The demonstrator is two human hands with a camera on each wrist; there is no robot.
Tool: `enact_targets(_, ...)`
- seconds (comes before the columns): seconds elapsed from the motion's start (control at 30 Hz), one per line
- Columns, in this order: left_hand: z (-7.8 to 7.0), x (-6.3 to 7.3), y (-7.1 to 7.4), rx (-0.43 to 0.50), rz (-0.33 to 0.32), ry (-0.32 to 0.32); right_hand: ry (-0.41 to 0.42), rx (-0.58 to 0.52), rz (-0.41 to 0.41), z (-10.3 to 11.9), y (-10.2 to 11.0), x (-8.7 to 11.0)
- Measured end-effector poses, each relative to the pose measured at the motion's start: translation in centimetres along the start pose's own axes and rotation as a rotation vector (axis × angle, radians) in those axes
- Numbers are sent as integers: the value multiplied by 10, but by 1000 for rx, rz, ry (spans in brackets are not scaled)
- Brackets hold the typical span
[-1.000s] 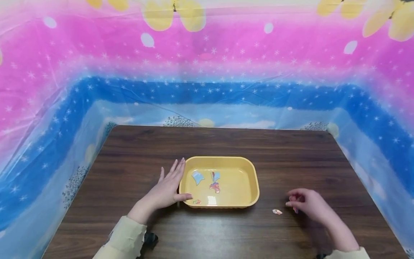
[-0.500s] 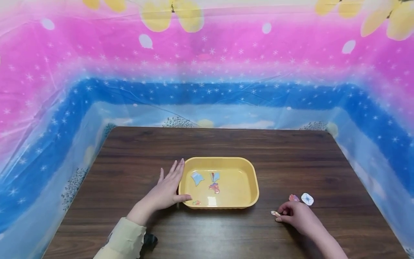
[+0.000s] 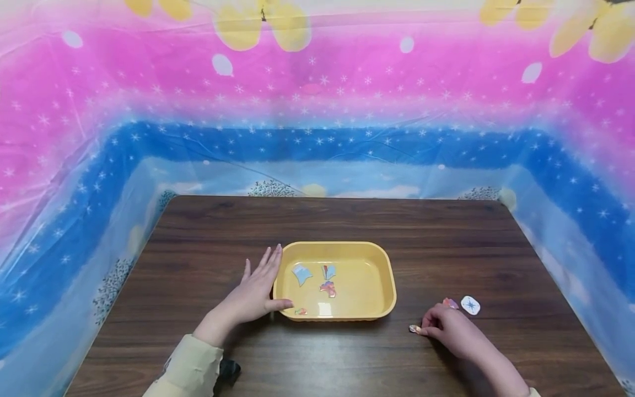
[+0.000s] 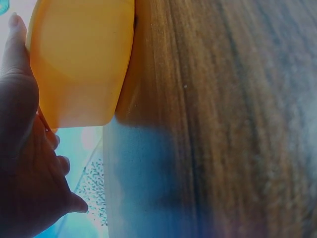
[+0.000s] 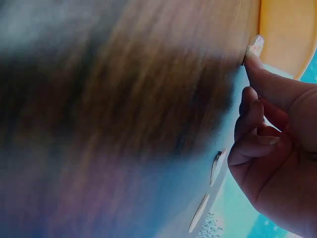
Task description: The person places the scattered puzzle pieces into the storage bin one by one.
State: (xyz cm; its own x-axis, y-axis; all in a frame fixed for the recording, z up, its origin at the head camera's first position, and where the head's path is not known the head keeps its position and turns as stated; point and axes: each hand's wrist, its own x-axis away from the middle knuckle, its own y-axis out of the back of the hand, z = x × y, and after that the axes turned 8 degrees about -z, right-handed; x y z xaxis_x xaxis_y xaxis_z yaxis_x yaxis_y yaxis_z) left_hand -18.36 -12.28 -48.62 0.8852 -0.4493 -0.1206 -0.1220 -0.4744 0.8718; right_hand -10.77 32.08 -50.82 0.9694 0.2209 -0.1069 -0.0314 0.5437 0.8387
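A yellow plastic tray (image 3: 382, 315) stands mid-table. My left hand (image 3: 253, 293) rests on its left edge with fingers spread, the thumb lying over the front left rim. Inside the tray lie a blue cut-out piece (image 3: 301, 274), a blue and red piece (image 3: 329, 271), a reddish piece (image 3: 328, 289) and a small green and red piece (image 3: 300, 311). To the tray's right, my right hand (image 3: 453, 331) pinches a small colourful flat piece (image 3: 414, 329) between thumb and finger, low over the tabletop. In the right wrist view that piece (image 5: 256, 45) shows at the fingertips.
Behind the right hand lie a white piece with a blue star (image 3: 471, 305) and a reddish piece (image 3: 450, 303), partly hidden by the hand. A dark object (image 3: 229, 370) sits by the left sleeve. A patterned cloth (image 3: 317, 143) surrounds the dark wooden table (image 3: 238, 220).
My right hand has left the reddish piece and the star piece, moved toward the front left and taken hold of the small colourful piece. The left hand stays on the tray.
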Motion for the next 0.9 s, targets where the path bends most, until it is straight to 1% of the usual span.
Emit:
enact_targets(0.1,1,0,0,-1,0,2,15,8,-40,0,-2,0)
enact_targets(0.23,2,-1,-1,-4,1,1,75,6,-115,-1,-5,0)
enact_targets(0.3,2,0,-1,-2,3,1,104,6,-131,-2,-6,0)
enact_targets(0.4,2,-1,-1,4,6,4,102,11,-109,-2,-6,0)
enact_targets(0.53,2,-1,-1,4,6,4,58,29,-50,0,-5,1)
enact_targets(0.6,2,-1,-1,1,5,1,60,33,-54,0,-4,1)
enact_targets(0.7,3,0,-1,1,7,2,69,-15,-70,1,-5,0)
enact_targets(0.77,2,0,-1,3,8,4,72,-63,-65,1,-6,-1)
enact_targets(0.83,2,0,-1,4,9,6,61,-102,-28,2,-6,-3)
enact_targets(0.9,2,-1,-1,3,6,5,52,-114,9,2,-7,-5)
